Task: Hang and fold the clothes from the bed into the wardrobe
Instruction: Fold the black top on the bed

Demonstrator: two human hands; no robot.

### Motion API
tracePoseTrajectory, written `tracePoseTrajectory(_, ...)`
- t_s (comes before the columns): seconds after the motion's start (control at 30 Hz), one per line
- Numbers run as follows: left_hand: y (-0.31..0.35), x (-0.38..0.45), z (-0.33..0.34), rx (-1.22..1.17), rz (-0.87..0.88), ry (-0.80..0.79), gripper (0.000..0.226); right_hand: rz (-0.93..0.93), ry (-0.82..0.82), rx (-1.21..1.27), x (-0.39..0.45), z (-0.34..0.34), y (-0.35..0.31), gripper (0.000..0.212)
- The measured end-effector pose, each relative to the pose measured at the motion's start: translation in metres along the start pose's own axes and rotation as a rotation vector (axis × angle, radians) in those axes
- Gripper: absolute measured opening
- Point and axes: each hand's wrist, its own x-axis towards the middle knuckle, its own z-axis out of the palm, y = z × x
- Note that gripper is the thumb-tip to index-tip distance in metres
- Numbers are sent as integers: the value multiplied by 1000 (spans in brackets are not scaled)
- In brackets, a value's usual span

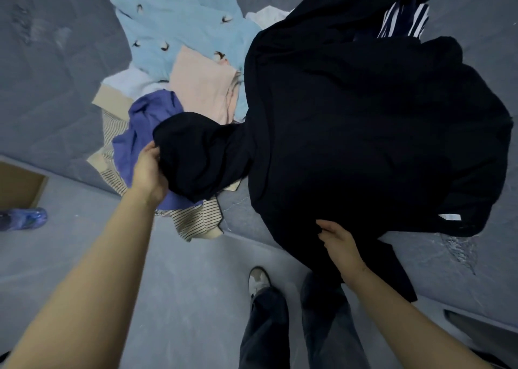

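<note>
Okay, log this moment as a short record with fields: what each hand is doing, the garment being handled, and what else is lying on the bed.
garment in hand: dark navy garment, spread over the bed, lower part hanging off the edge
left hand: grips the garment's sleeve end
right hand: holds the hem at the bed's edge
pile to the left: light blue top, pink top, purple garment, striped top
behind: navy and white striped garment

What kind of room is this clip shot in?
Probably a bedroom: a grey bed heaped with loose clothes, which both hands sort by a dark garment. No wardrobe shows.
</note>
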Motion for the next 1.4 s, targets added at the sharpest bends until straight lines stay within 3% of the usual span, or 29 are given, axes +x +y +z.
tracePoseTrajectory(0.07, -15, -18, 12, 118, 173, 152, 47, 18, 14, 24, -6, -6, 7, 29)
tracePoseTrajectory(0.13, -29, -34, 21, 547, 558, 279, 69, 23, 33, 26, -13, -14, 13, 28)
tracePoseTrajectory(0.2, -43, -38, 31, 1000, 939, 118, 54, 21, 51, 22, -19, -24, 18, 27)
tracePoseTrajectory(0.23, -51, -35, 35, 1166, 975, -33, 41, 23, 54, 23, -21, -28, 21, 27)
tracePoseTrajectory(0.3, -64, -25, 34, 1451, 725, -175, 40, 20, 59, 25, -24, -38, 26, 28)
tracePoseTrajectory(0.4, -66, -6, 29, 1691, 286, -27, 59, 22, 81, 61, -26, -53, 31, 29)
tracePoseTrajectory(0.47, -67, -6, 34, 1747, 238, -2, 65, 22, 85, 107, -27, -60, 31, 27)
tracePoseTrajectory(0.53, -77, -25, 50, 1610, 348, 51, 66, 22, 93, 154, -27, -67, 32, 24)
tracePoseTrajectory(0.6, -98, -55, 68, 1280, 481, 58, 57, 33, 127, 286, -23, -75, 34, 24)
tracePoseTrajectory(0.63, -113, -70, 77, 1116, 463, 34, 54, 57, 156, 396, -19, -82, 34, 28)
tracePoseTrajectory(0.67, -129, -84, 87, 946, 352, 19, 55, 93, 189, 516, -14, -91, 33, 34)
tracePoseTrajectory(0.73, -159, -103, 108, 544, -66, 55, 66, 188, 250, 735, -3, -111, 31, 46)
tracePoseTrajectory(0.8, -185, -110, 125, 319, -379, 155, 75, 246, 274, 855, 10, -130, 29, 58)
tracePoseTrajectory(0.87, -203, -109, 136, 324, -398, 211, 76, 202, 239, 883, 24, -146, 25, 61)
tracePoseTrajectory(0.97, -212, -102, 145, 215, -342, 225, 58, 55, 158, 909, 42, -164, 8, 37)
tracePoseTrajectory(1.07, -209, -104, 141, 206, -190, 222, 48, 53, 182, 977, 56, -182, -9, 32)
tracePoseTrajectory(1.2, -202, -113, 117, 164, -18, 272, 43, 257, 468, 1098, 57, -204, 8, 51)
tracePoseTrajectory(1.27, -204, -115, 106, 187, -45, 274, 43, 276, 591, 1179, 53, -219, 25, 46)
tracePoseTrajectory(1.37, -213, -112, 98, 223, -176, 308, 42, 322, 579, 1195, 46, -234, 45, 25)
tracePoseTrajectory(1.4, -217, -110, 98, 230, -219, 308, 40, 300, 572, 1181, 45, -238, 49, 28)
